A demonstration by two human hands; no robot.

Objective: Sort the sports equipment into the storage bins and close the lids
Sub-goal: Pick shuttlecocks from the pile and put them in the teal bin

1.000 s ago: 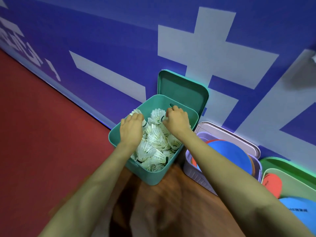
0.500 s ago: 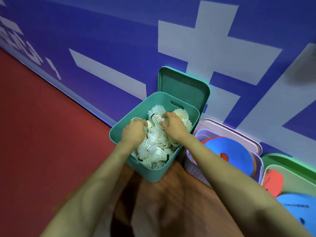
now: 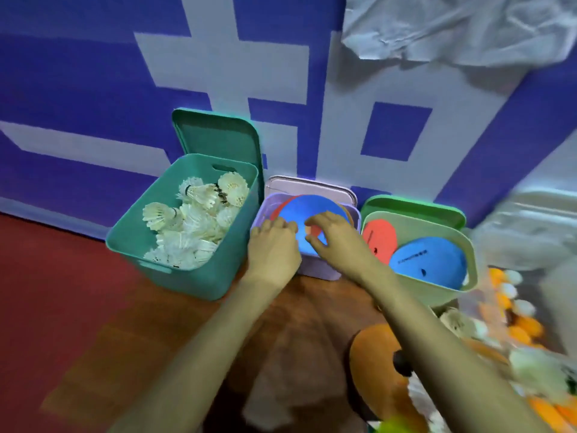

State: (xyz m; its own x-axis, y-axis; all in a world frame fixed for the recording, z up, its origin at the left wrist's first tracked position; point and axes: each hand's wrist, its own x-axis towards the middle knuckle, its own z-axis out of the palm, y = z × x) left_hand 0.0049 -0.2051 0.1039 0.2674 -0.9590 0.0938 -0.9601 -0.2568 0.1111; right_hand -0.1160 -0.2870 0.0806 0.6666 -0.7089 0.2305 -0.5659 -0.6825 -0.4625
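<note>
Now left hand (image 3: 271,245) and right hand (image 3: 335,235) sit close together on the discs (image 3: 312,209) in the middle bin (image 3: 315,270); grip unclear. Next, probably, its lid (image 3: 309,186).

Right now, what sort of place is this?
Likely a sports hall, courtside: red court-style floor, a blue banner with big white characters, and bins of shuttlecocks and paddles against it.

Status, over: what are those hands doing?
Left hand, right hand over lilac plastic bin, at round blue paddle; grip unclear. Lilac lid off. Nothing blocking.
</note>
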